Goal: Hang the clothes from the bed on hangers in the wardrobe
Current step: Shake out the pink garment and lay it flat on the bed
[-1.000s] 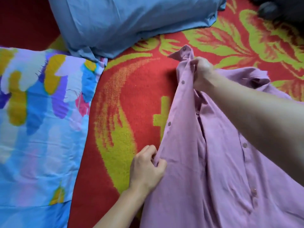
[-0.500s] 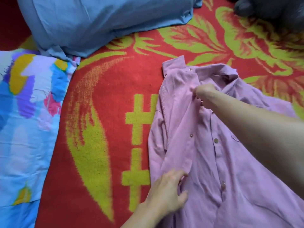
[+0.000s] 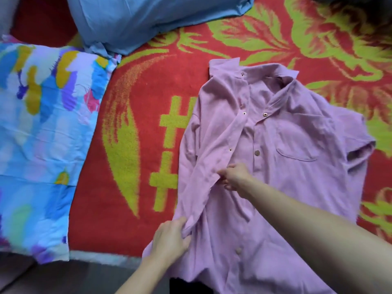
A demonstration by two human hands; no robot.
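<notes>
Shirt [image 3: 292, 187] lies on red-green blanket [image 3: 146, 85] beside patterned pillow [image 3: 42, 128]; left hand [image 3: 171, 238] and right hand [image 3: 235, 177] each pinch it.

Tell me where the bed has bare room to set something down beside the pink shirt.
The red blanket lies bare between the patterned pillow and the pink shirt, and above the shirt, right of the blue pillow. The shirt's front is crowded: left hand and right hand both grip it.
</notes>
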